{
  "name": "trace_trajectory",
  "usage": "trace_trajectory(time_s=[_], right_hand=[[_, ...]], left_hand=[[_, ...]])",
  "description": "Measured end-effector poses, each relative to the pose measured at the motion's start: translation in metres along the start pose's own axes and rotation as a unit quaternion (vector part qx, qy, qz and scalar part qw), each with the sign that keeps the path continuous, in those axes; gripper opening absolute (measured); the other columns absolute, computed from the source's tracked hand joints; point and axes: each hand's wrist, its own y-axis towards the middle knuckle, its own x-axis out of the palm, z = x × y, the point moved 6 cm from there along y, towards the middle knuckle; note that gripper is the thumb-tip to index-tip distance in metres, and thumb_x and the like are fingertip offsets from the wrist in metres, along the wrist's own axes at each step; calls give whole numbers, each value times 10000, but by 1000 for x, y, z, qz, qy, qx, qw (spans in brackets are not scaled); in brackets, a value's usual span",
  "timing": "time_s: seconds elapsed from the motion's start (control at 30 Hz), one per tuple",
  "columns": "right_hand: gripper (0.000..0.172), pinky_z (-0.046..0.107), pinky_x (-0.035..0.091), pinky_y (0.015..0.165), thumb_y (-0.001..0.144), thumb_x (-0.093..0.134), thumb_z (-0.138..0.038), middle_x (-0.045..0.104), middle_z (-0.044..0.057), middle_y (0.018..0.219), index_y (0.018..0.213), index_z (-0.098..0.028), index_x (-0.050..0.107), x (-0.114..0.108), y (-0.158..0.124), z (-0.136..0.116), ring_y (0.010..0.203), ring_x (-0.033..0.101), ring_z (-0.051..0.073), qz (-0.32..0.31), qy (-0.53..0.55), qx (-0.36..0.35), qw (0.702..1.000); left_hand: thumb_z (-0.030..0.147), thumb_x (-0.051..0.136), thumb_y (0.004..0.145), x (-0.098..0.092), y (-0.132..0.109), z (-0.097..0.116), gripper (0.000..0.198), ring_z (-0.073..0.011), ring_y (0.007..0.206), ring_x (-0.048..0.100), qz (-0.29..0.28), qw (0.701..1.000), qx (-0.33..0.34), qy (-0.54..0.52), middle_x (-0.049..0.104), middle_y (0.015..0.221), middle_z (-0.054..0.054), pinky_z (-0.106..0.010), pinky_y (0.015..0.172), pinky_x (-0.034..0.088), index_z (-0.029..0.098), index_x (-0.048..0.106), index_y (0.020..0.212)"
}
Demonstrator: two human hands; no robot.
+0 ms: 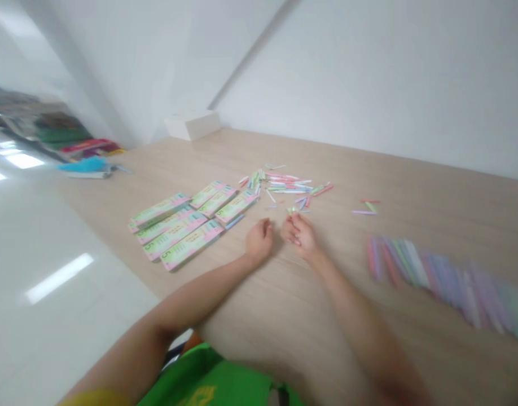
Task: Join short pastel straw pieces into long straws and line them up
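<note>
Over the middle of the table, my left hand (259, 242) is curled closed; whatever its fingers hold, if anything, is hidden. Close beside it, my right hand (300, 235) is also closed, its fingers pinched together. A small pale green and white piece (292, 210) shows at its fingertips, too blurred to name. Just beyond both hands lies a loose pile of slim pastel sticks (284, 183) in pink, white, green and blue. Left of my left hand, several flat green and pink boxes (191, 244) marked with a 5 lie in slanted rows.
A long row of pastel sticks (445, 282) lies at the right, blurred. A few loose sticks (367, 207) sit between it and the pile. A white box (193, 124) stands against the wall, and a bright blue item (85, 164) lies at the table's far left corner.
</note>
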Motion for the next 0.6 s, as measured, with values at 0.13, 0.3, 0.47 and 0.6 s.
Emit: trace_trajectory(time_s=[0.13, 0.3, 0.47, 0.6], right_hand=[[306, 216, 234, 402, 889, 504, -501, 181, -123, 432, 764, -221, 498, 7, -11, -45, 318, 132, 55, -12, 66, -31, 997], [271, 194, 238, 406, 931, 479, -430, 195, -129, 435, 777, -209, 510, 19, -27, -87, 310, 136, 39, -39, 121, -92, 988], [305, 201, 242, 411, 941, 455, -461, 197, -129, 426, 764, -219, 514, 25, -53, -120, 303, 159, 33, -17, 80, -129, 988], [295, 224, 217, 407, 925, 479, -460, 191, -127, 408, 734, -237, 506, 26, -75, -144, 295, 145, 34, 0, 48, -151, 987]], left_hand=[[172, 676, 717, 25, -23, 14, 238, -283, 1010, 543, -121, 980, 83, 131, 648, 868, -91, -362, 996, 335, 189, 691, 955], [134, 672, 665, 77, -88, 26, 209, -312, 1071, 490, -331, 933, 118, 77, 655, 992, -129, -411, 1046, 287, 211, 722, 854], [168, 652, 720, 113, -138, 32, 160, -296, 1011, 538, -463, 850, 232, 97, 661, 1018, -115, -419, 984, 343, 241, 711, 850], [181, 630, 763, 122, -119, 17, 79, -256, 937, 563, -471, 856, 202, 60, 641, 833, -91, -384, 981, 352, 238, 674, 729]])
